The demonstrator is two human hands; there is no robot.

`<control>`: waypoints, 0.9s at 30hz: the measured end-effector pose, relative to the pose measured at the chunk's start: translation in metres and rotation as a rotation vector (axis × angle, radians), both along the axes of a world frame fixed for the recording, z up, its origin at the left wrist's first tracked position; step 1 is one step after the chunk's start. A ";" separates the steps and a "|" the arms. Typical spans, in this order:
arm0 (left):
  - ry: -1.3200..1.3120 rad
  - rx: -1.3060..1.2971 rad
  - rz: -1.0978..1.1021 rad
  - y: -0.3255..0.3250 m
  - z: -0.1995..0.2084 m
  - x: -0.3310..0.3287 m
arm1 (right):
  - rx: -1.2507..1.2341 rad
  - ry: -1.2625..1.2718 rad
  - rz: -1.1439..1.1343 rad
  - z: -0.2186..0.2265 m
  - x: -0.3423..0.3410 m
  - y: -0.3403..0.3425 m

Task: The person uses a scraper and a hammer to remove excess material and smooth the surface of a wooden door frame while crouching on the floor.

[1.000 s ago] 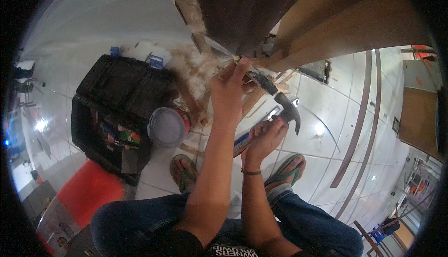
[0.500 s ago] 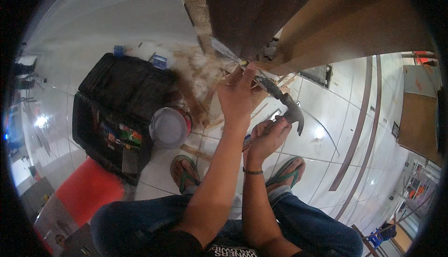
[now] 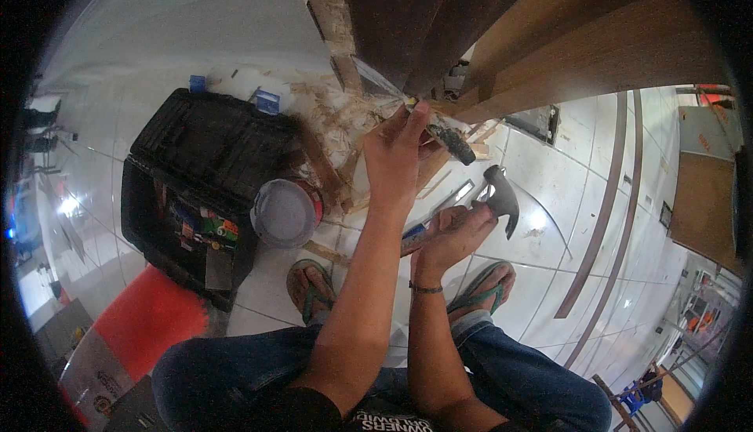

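Right hand [image 3: 453,236] grips hammer [image 3: 503,199] near its head.

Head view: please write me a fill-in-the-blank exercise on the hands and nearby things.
The right hand grips the hammer near its ____.
The tool in the left hand and the hammer are not touching but ____.
In the picture, the toolbox is to the ____ of the bucket.
The sandals have ____ straps.
Missing words: head; apart; left; green.
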State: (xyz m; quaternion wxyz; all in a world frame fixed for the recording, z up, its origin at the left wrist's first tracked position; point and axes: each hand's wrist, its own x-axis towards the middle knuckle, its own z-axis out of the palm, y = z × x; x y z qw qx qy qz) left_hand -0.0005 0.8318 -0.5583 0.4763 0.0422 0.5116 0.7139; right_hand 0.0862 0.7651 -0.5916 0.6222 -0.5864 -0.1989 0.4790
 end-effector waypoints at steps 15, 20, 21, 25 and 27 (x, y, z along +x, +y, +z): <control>-0.018 0.038 0.054 0.004 -0.013 0.009 | -0.052 0.083 0.178 0.003 0.015 0.012; 0.095 -0.020 0.008 0.005 -0.014 0.015 | -0.027 0.046 0.136 -0.003 0.014 0.015; 0.093 -0.021 0.007 0.005 -0.009 0.016 | -0.012 0.068 0.095 -0.004 0.015 0.018; 0.060 0.001 0.011 0.007 0.001 0.015 | -0.015 0.077 0.072 0.004 0.012 0.022; 0.075 -0.008 0.010 0.008 -0.004 0.017 | -0.027 0.061 0.069 0.006 0.013 0.023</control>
